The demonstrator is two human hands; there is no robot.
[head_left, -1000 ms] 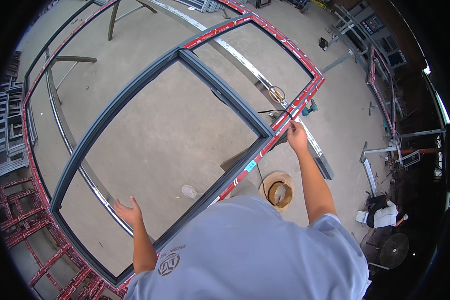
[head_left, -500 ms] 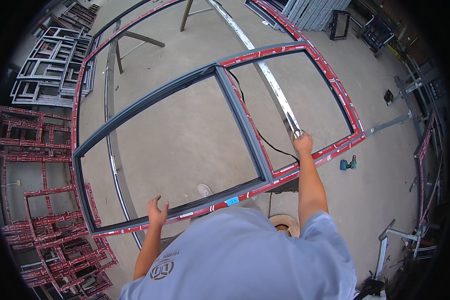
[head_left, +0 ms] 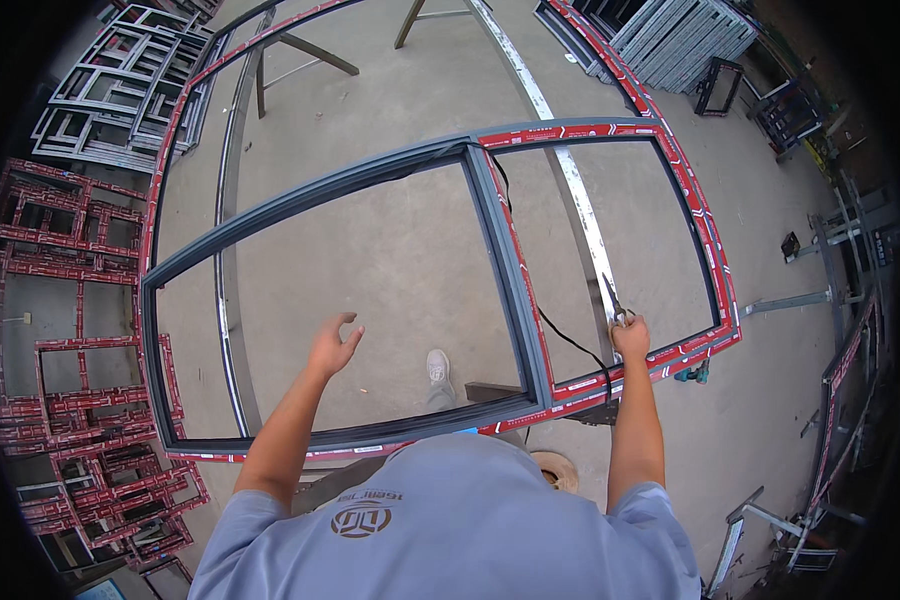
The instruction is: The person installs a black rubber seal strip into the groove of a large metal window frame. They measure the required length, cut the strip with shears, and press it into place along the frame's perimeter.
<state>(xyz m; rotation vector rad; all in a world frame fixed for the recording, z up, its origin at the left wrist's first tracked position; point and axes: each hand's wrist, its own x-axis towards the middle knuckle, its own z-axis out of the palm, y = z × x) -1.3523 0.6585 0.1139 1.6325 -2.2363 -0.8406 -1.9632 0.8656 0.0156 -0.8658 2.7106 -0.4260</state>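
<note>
A large grey window frame (head_left: 519,290) with red protective film lies across metal rails in front of me. My right hand (head_left: 630,340) is closed round a small metal hand tool (head_left: 620,314), its exact kind too small to make out. That tool is at the near end of a silvery rail (head_left: 582,205), inside the frame's right opening. Above the large left opening, my left hand (head_left: 337,346) is empty, with thumb and fingers apart. A black cord (head_left: 568,337) runs beside the middle bar and over the near edge close to my right hand.
Stacks of red-filmed frames (head_left: 75,345) lie at the left, with pale frames (head_left: 120,85) behind them. A teal power drill (head_left: 694,373) is on the floor past the right near corner. More frames (head_left: 678,45) lean at the far right. Metal stands (head_left: 820,240) line the right side.
My left hand has moved up and forward from the near edge to over the left opening. My right hand keeps hold of the tool. The view has shifted, and a shoe shows further forward.
</note>
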